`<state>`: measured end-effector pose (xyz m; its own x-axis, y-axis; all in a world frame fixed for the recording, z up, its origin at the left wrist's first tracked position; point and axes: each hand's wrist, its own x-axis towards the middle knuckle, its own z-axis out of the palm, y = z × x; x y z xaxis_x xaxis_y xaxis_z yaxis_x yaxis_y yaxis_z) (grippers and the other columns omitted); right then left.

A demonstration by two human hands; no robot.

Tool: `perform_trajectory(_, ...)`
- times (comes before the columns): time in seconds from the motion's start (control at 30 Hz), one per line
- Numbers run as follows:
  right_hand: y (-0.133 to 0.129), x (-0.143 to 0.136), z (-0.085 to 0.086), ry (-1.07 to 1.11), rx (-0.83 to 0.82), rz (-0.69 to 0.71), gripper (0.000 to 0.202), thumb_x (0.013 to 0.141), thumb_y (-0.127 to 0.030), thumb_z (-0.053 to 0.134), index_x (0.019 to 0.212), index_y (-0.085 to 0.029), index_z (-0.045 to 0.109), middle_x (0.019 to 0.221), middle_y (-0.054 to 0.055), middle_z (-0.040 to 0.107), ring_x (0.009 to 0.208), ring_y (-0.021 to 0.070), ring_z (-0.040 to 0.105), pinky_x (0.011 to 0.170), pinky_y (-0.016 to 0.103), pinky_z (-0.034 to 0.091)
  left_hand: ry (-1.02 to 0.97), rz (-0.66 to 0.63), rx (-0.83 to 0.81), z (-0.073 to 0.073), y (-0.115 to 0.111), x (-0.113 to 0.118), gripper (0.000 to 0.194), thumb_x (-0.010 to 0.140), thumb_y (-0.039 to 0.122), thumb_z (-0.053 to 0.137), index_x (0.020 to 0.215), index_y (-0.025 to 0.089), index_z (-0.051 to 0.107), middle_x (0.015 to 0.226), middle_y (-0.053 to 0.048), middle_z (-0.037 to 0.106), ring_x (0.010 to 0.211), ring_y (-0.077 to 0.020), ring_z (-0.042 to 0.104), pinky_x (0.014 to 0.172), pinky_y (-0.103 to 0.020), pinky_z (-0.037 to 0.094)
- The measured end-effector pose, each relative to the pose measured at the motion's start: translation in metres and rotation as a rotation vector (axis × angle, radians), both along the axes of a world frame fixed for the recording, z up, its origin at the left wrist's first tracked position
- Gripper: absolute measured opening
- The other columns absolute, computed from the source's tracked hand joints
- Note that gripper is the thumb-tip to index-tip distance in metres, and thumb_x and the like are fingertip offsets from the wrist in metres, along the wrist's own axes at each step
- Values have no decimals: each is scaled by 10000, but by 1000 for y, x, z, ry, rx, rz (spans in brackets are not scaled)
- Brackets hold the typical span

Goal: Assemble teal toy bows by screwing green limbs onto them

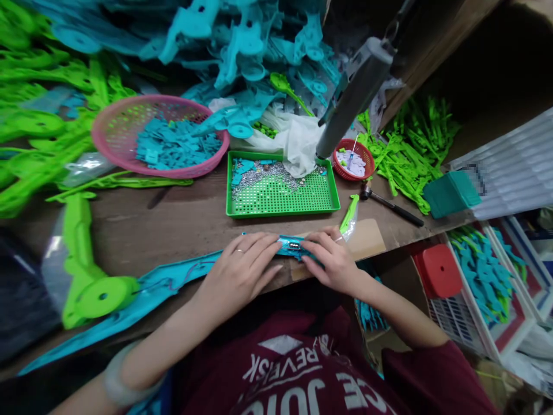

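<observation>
While left hand (242, 266) touches blue part (284, 248), right hand (332, 260) likewise.

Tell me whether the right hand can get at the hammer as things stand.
Probably yes: the hammer lies uncovered on the table, beyond and to the right of the right hand, with flat cardboard between, though that hand is at the blue part.

Left hand (246, 259) lies across long blue plastic piece (170, 281) near table (185, 204) edge; right hand (332, 258) touches it farther along, small metal parts (294, 246) showing between. Green tray (283, 214) beyond holds silvery bits (261, 176). Pink basket (173, 172) left of tray, red basket (341, 169) and hammer (394, 208) right. Lime-green part (80, 253) far left.
</observation>
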<state>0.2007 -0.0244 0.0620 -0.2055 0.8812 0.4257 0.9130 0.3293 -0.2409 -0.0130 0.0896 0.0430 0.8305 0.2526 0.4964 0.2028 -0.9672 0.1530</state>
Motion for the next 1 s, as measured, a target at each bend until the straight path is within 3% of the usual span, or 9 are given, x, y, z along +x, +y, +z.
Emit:
perform_trajectory(0.13, 18, 12, 8, 54, -217, 40, 207, 979, -294, 546, 987, -151, 694, 1022, 121, 668, 973, 244, 497, 864, 424, 490, 43, 2, -94, -2, 1, 9, 315, 1025, 303, 435, 1164, 89, 620, 1094, -164, 701, 1033, -305, 620, 896, -459, 518)
perform_trajectory(0.27, 23, 24, 13, 108, -312, 111, 216, 964, -309, 581, 1057, -142, 683, 1045, 113, 640, 973, 233, 479, 876, 410, 476, 47, 19, -125, -2, 1, 11, 293, 1006, 297, 476, 1166, 87, 603, 1109, -171, 678, 1029, -315, 608, 898, -465, 519)
perform_trajectory(0.5, 19, 29, 16, 59, -217, 115, 251, 976, -284, 542, 1137, -118, 639, 1106, 141, 621, 1016, 243, 505, 906, 433, 483, -80, 168, -58, 2, -10, -10, 256, 937, 236, 632, 1122, 62, 608, 1074, -184, 675, 1032, -337, 609, 878, -473, 531)
perform_trajectory(0.67, 24, 21, 17, -171, -185, 248, 212, 985, -289, 535, 1041, -148, 683, 1133, 133, 644, 1069, 265, 501, 889, 420, 497, -72, 184, -80, -7, -21, -22, 246, 932, 186, 631, 1138, 51, 630, 1129, -194, 674, 1093, -333, 610, 919, -471, 533)
perform_trajectory(0.87, 41, 13, 31, -88, -136, 303, 176, 958, -214, 551, 1079, -153, 663, 1068, 111, 642, 1034, 243, 499, 889, 404, 486, -73, 208, -114, -14, -25, -22, 267, 958, 264, 600, 1119, 63, 671, 1153, -196, 656, 1092, -338, 601, 909, -485, 547)
perform_trajectory(1.0, 51, 16, 45, -65, -226, 217, 168, 943, -124, 489, 917, -161, 651, 971, 95, 636, 926, 214, 492, 830, 375, 451, -76, 210, -98, -15, -22, -20, 293, 979, 289, 555, 1093, 52, 685, 1145, -213, 653, 1075, -350, 607, 871, -492, 561)
